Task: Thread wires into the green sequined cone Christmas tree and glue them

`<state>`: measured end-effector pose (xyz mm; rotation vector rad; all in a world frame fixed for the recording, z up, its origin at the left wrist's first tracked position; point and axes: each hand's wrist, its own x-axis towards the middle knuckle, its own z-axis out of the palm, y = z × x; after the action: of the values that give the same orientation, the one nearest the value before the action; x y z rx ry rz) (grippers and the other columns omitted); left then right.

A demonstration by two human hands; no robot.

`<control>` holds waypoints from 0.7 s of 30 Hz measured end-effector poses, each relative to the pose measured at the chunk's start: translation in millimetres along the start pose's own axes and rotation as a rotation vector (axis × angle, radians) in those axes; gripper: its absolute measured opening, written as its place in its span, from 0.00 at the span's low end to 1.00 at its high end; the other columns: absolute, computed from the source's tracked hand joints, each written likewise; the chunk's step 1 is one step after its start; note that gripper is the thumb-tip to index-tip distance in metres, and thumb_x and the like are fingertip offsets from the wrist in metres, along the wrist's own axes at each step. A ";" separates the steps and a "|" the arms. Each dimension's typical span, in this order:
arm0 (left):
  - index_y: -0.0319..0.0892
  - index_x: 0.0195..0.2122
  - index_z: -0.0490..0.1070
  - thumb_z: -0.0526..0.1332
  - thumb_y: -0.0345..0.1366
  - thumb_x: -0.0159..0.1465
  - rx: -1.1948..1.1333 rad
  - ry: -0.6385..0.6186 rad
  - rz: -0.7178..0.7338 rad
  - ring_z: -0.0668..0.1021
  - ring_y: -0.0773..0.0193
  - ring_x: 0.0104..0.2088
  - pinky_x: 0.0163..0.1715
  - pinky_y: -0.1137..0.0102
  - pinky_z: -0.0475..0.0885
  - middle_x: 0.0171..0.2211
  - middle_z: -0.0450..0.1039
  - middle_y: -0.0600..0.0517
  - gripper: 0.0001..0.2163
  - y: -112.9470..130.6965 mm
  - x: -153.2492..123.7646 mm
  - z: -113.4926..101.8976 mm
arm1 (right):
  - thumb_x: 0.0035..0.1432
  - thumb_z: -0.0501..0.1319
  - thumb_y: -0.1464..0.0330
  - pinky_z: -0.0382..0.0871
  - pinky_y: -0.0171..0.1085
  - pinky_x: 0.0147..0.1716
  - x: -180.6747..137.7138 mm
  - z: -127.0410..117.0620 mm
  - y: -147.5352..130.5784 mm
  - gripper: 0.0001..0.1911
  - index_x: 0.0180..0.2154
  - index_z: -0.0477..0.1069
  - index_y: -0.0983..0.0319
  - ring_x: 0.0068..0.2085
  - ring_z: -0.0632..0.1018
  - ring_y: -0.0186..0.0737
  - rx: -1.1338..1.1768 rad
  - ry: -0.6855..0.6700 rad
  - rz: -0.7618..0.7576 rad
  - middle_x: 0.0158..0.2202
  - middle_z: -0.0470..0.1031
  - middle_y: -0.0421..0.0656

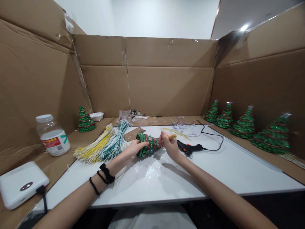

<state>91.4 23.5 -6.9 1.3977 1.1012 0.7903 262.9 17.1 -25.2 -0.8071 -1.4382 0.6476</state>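
Observation:
My left hand (133, 149) is closed round the wide end of a small green sequin tree (148, 145) that lies on its side just above the white board (214, 171). My right hand (168, 144) is at the tree's narrow end, fingers pinched on a thin yellow stick (172, 136) that points to the right. A black glue gun (189, 148) lies on the board just right of my right hand, its black cord looping away to the back.
Bundles of yellow and green-white wires (102, 144) lie left of the tree. A finished tree (85, 121), a white dish (96, 116) and a plastic jar (52, 135) stand at the left; several finished trees (244, 125) line the right. A white box (20, 183) sits front left. Cardboard walls surround.

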 end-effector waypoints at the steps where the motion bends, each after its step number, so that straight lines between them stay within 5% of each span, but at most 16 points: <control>1: 0.38 0.45 0.73 0.63 0.42 0.55 -0.015 -0.007 0.002 0.77 0.56 0.45 0.44 0.68 0.70 0.43 0.77 0.46 0.18 -0.2 -0.2 0.2 | 0.59 0.49 0.52 0.55 0.32 0.19 0.0 0.2 -0.1 0.28 0.15 0.62 0.62 0.17 0.62 0.30 0.002 0.004 0.002 0.13 0.57 0.36; 11: 0.38 0.42 0.74 0.63 0.40 0.54 0.007 0.005 0.001 0.77 0.57 0.44 0.44 0.68 0.69 0.42 0.78 0.47 0.16 -1.7 2.8 0.1 | 0.59 0.48 0.51 0.56 0.32 0.19 0.0 1.9 -2.0 0.28 0.16 0.61 0.61 0.18 0.62 0.30 -0.011 -0.012 -0.009 0.13 0.57 0.37; 21: 0.38 0.36 0.76 0.62 0.50 0.51 0.359 0.073 0.071 0.76 0.59 0.31 0.28 0.72 0.66 0.29 0.77 0.50 0.20 8.2 0.4 -13.4 | 0.61 0.48 0.55 0.55 0.33 0.19 0.2 -0.8 -2.6 0.26 0.17 0.65 0.62 0.18 0.60 0.30 -0.066 -0.034 -0.076 0.14 0.58 0.37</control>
<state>80.5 29.2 3.0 1.7265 1.3019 0.7218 263.5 15.7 -22.9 -0.7921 -1.5204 0.5603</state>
